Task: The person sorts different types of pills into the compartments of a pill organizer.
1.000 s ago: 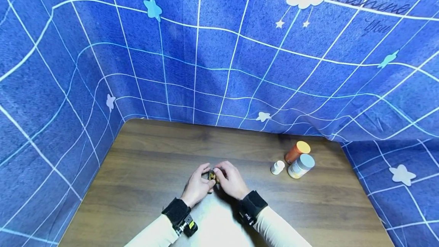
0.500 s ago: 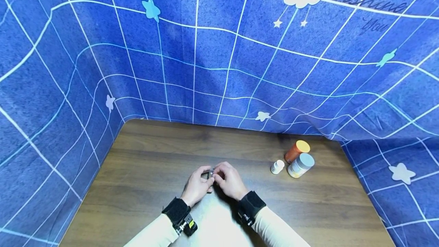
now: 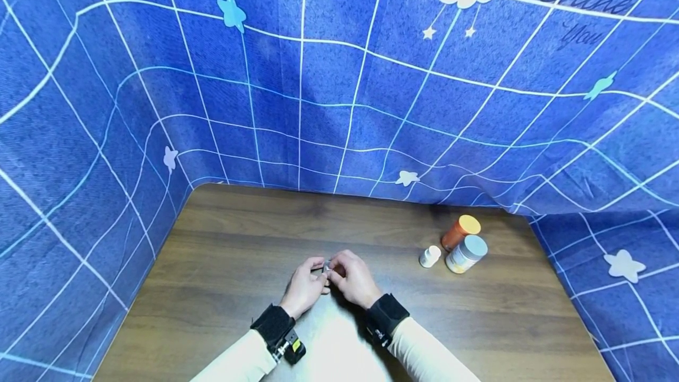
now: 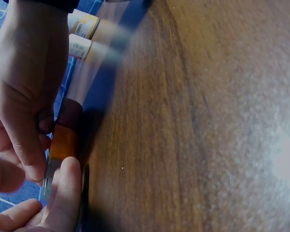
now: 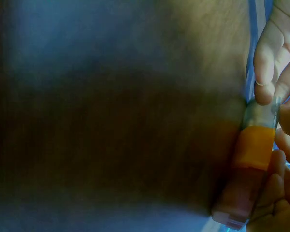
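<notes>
Both hands meet over a small pill organizer (image 5: 253,145) low above the wooden table. Its clear, orange and reddish-brown sections show in the right wrist view, standing in a row. My left hand (image 3: 305,287) pinches the clear end, thumb on one side and fingers on the other. My right hand (image 3: 358,280) holds it from the other side, curled fingers along its edge and fingertips at the clear section. From the head view the organizer is mostly hidden by the fingers, only a greyish bit showing. Whether any lid stands up, I cannot tell.
To the right stand a small white bottle (image 3: 429,256), an orange bottle with a yellow cap (image 3: 460,233) and a white bottle with a grey-blue lid (image 3: 467,254). A blue patterned curtain (image 3: 329,99) hangs round the table (image 3: 233,234).
The right fingers have shifted slightly left along the organizer. A yellow-orange part visible between the hands a second ago is now out of sight, with a greyish part there instead.
</notes>
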`<move>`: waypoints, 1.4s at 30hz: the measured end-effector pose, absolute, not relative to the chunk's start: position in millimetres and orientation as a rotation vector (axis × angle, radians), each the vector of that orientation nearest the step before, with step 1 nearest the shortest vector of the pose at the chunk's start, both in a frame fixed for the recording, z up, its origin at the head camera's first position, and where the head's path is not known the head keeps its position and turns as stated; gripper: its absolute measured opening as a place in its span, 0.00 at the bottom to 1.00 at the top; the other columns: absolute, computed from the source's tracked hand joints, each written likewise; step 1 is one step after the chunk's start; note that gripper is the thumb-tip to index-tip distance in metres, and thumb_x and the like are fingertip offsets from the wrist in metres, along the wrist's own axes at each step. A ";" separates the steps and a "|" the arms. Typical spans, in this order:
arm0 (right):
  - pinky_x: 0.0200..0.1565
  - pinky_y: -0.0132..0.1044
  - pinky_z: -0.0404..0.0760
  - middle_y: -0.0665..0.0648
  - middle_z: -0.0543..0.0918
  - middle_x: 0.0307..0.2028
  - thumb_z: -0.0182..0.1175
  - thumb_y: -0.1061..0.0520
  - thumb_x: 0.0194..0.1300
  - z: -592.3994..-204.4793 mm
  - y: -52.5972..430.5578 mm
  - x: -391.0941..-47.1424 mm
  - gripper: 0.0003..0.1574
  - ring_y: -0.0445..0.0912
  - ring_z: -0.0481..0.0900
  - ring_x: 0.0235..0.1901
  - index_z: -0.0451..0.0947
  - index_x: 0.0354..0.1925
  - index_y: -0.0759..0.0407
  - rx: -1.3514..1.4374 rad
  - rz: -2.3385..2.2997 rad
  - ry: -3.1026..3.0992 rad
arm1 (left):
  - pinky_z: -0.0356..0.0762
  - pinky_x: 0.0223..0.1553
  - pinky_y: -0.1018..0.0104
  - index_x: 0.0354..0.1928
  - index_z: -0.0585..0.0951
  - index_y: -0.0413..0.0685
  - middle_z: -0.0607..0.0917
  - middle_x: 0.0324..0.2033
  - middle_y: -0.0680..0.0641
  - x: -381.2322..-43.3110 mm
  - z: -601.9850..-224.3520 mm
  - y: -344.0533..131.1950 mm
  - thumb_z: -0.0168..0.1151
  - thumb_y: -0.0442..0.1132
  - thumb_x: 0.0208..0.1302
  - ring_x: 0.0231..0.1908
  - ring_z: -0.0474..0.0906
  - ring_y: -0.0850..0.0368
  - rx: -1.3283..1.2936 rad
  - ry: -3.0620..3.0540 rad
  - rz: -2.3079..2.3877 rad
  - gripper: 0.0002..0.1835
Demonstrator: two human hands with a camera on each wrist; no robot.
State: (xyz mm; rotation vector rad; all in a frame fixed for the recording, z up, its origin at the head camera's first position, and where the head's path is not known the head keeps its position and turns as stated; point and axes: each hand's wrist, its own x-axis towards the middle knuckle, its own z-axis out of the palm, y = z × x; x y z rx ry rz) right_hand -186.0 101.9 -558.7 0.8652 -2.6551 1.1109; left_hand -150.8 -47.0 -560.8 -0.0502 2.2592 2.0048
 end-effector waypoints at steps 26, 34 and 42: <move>0.37 0.39 0.73 0.49 0.80 0.34 0.63 0.55 0.53 -552.5 93.9 -183.9 0.10 0.41 0.70 0.35 0.76 0.36 0.53 0.963 0.929 -2.737 | 0.80 0.31 0.62 0.55 0.65 0.36 0.72 0.51 0.33 -140.2 -558.1 -49.8 0.45 0.25 0.52 0.28 0.78 0.53 -0.061 2.382 1.926 0.24; 0.32 0.35 0.72 0.49 0.79 0.34 0.59 0.53 0.55 -550.6 97.3 -182.5 0.10 0.40 0.70 0.30 0.77 0.37 0.55 0.899 1.147 -2.697 | 0.77 0.31 0.64 0.57 0.66 0.41 0.73 0.52 0.39 -135.7 -554.4 -52.5 0.50 0.30 0.54 0.28 0.77 0.60 -0.059 2.560 1.760 0.24; 0.29 0.32 0.73 0.43 0.75 0.29 0.60 0.56 0.54 -534.8 111.7 -171.3 0.03 0.37 0.70 0.27 0.77 0.31 0.49 0.759 1.287 -2.638 | 0.76 0.34 0.63 0.53 0.70 0.46 0.74 0.49 0.43 -131.8 -546.3 -66.7 0.56 0.35 0.54 0.31 0.75 0.66 0.087 2.743 1.666 0.22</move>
